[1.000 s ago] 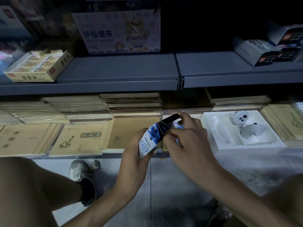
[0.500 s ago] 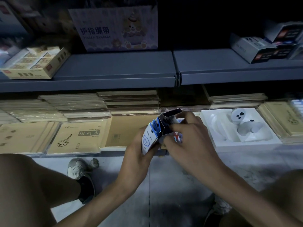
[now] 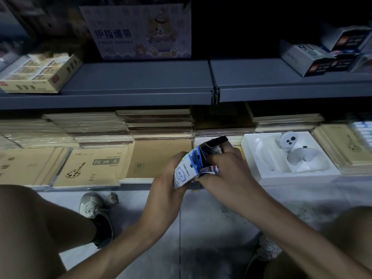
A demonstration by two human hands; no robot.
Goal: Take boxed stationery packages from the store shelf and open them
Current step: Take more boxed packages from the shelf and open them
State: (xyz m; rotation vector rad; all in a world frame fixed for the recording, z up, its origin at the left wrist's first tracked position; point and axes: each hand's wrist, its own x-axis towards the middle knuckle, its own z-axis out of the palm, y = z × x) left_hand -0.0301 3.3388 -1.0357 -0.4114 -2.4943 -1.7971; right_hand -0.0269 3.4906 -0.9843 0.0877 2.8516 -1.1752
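Observation:
A small blue-and-white stationery box [image 3: 186, 172] is held in front of the low shelf, tilted, with its dark top flap [image 3: 216, 142] standing open. My left hand [image 3: 168, 182] grips the box from the left side and below. My right hand [image 3: 229, 172] is at the open end, its fingers curled over the opening and partly inside; a bit of coloured contents [image 3: 210, 170] shows under the fingers. What is inside the box is mostly hidden by my right hand.
The bottom shelf holds stacks of tan sketchbooks [image 3: 94, 168] and a white tray [image 3: 269, 174] with two white controllers. The grey upper shelf [image 3: 141, 77] carries a finger-bandage carton [image 3: 138, 31], a tan box at left and boxed packages [image 3: 314, 57] at right. My knees and shoes flank the floor.
The box stays in both hands. My right fingers have moved from the flap down over the opening, and the flap now stands further open. The view shifted slightly.

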